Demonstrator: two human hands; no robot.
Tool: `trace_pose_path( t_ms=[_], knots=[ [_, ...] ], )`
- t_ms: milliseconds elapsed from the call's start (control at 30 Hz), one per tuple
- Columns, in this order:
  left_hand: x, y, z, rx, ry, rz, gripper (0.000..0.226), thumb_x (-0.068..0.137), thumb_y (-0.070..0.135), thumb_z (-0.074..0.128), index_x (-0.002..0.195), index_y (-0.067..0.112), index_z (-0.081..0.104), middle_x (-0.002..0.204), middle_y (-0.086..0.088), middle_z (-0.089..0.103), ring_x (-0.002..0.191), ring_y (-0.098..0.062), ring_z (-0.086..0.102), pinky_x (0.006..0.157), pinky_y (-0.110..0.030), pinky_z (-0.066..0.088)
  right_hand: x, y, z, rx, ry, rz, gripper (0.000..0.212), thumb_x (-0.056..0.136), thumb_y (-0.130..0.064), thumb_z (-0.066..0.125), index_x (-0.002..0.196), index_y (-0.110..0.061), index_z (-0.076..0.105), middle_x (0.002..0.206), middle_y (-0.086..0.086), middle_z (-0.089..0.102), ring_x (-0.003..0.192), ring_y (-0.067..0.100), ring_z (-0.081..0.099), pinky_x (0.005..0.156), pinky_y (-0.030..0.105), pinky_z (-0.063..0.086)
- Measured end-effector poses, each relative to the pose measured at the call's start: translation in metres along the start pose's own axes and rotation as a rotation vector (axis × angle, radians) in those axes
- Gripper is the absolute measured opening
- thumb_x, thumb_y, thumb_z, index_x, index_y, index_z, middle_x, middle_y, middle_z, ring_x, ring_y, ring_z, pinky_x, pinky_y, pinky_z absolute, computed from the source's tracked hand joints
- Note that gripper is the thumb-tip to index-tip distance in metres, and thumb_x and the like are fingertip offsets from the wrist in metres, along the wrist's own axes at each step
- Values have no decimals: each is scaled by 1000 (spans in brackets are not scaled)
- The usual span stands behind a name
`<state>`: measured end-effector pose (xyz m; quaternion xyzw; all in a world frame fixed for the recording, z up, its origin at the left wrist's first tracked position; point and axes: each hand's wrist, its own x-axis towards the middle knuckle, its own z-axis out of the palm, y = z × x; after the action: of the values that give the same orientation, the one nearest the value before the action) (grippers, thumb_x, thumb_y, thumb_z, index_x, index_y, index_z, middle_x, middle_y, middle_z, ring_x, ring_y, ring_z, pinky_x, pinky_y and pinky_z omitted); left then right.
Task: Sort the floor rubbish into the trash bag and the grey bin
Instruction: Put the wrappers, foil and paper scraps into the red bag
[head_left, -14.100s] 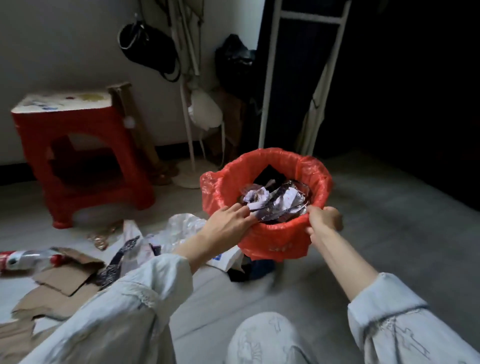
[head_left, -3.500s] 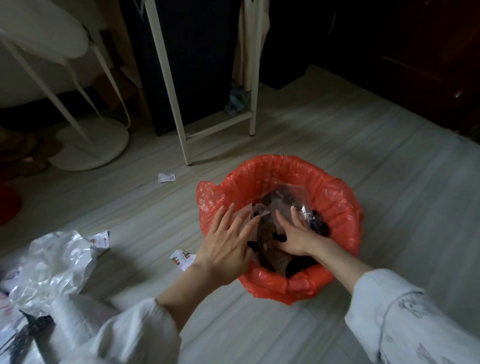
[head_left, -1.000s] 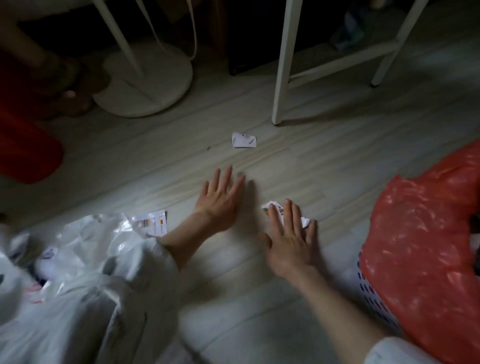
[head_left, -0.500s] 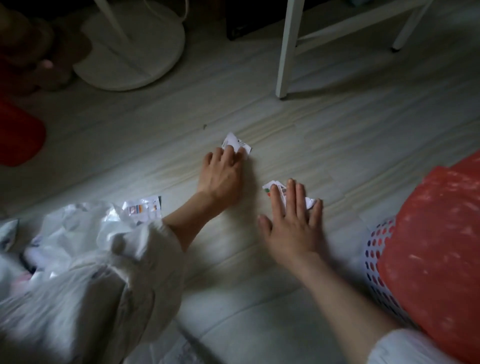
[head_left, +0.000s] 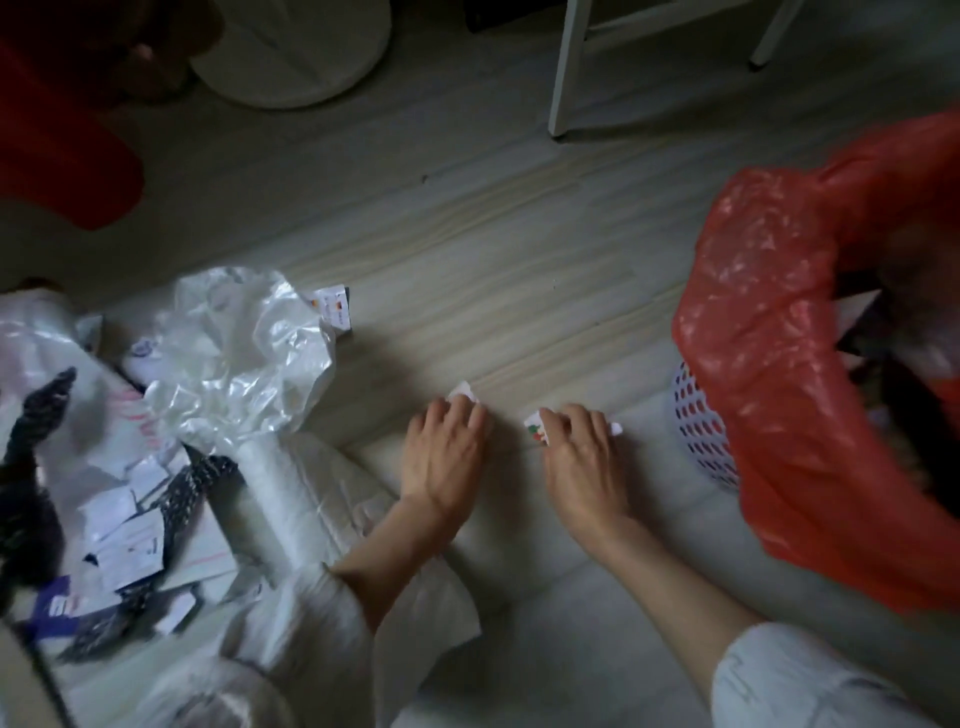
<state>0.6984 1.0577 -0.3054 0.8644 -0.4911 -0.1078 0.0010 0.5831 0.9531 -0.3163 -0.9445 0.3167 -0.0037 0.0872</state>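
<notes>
The red plastic trash bag (head_left: 769, 364) lies at right of frame, nearest the right hand (head_left: 582, 462). That hand seems to pinch a small printed paper scrap (head_left: 535, 434); the left hand (head_left: 447, 452) covers a white paper scrap (head_left: 464, 391), hands apart

Bare floor (head_left: 467, 249) lies open beyond the red-lined bin (head_left: 769, 395) on its left side, bounded far-left by crumpled white plastic (head_left: 234, 353) with paper scraps, at the far edge by a white frame leg (head_left: 566, 67) and a round white base (head_left: 296, 52).

Plastic heap (head_left: 234, 358) left, both hands on paper scraps centre, lined bin (head_left: 769, 364) right
</notes>
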Motion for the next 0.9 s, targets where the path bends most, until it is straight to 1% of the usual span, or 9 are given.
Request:
trace_pose_path(
  t_ms=[100, 167, 233, 367, 500, 600, 700, 833, 900],
  knots=[
    [-24, 20, 0, -11, -51, -4, 24, 75, 25, 68, 94, 13, 59, 102, -10, 60, 88, -28, 59, 65, -30, 47, -33, -2, -14, -54, -151, 115, 50, 55, -18, 82, 101, -9, 65, 87, 10, 64, 77, 29, 63, 64, 34, 51],
    [-34, 32, 0, -57, -105, -31, 26, 93, 21, 46, 117, 12, 47, 121, -11, 48, 109, -30, 47, 81, -36, 42, -49, -4, -28, -5, -282, 182, 50, 67, -15, 74, 114, -7, 57, 107, 14, 59, 100, 34, 59, 81, 38, 47],
    [-40, 38, -6, -152, -128, -93, 33, 96, 17, 37, 128, 12, 37, 125, -11, 42, 113, -31, 41, 88, -37, 38, -59, -2, -34, 100, -386, 267, 39, 84, -18, 58, 121, -10, 50, 123, 13, 49, 118, 32, 46, 94, 35, 36],
    [-53, 41, -11, -309, -186, -134, 30, 91, 8, 43, 121, 8, 48, 120, -14, 44, 109, -32, 48, 88, -40, 41, -75, -4, -57, 210, -496, 281, 21, 87, -22, 57, 102, -11, 66, 116, 13, 59, 111, 29, 53, 85, 29, 39],
    [-54, 42, -31, -401, -67, -157, 26, 93, 7, 41, 111, 7, 61, 107, -14, 55, 100, -33, 56, 79, -41, 45, -71, -8, -97, 264, -504, 258, 12, 85, -18, 54, 85, -17, 66, 109, 9, 65, 105, 29, 57, 78, 30, 42],
    [-52, 43, -69, -470, 10, -188, 22, 91, 5, 43, 103, 5, 62, 104, -17, 61, 95, -39, 58, 74, -42, 43, -70, -2, -135, 278, -424, 253, 30, 85, -13, 48, 58, -18, 37, 97, 15, 63, 94, 32, 56, 67, 27, 32],
    [-50, 52, -117, -580, 156, -198, 20, 89, 6, 46, 106, 4, 56, 100, -24, 65, 93, -44, 57, 70, -41, 40, -69, 4, -178, 394, -253, 220, 39, 83, -12, 49, 55, -18, 24, 59, 3, 40, 71, 26, 42, 62, 31, 28],
    [-47, 83, -181, -787, 300, -182, 12, 89, 9, 51, 93, 2, 59, 87, -24, 67, 84, -41, 59, 64, -38, 36, -72, 14, -235, 604, 83, 247, 28, 84, -7, 55, 59, -12, 42, 60, 17, 54, 63, 33, 48, 58, 36, 31],
    [-40, 103, -204, -900, 257, -170, 12, 87, 9, 52, 78, 4, 60, 76, -19, 67, 75, -36, 62, 66, -38, 45, -75, 29, -259, 617, 249, 322, 8, 85, -7, 56, 82, 0, 60, 77, 24, 63, 77, 35, 57, 68, 37, 36]
  ],
)
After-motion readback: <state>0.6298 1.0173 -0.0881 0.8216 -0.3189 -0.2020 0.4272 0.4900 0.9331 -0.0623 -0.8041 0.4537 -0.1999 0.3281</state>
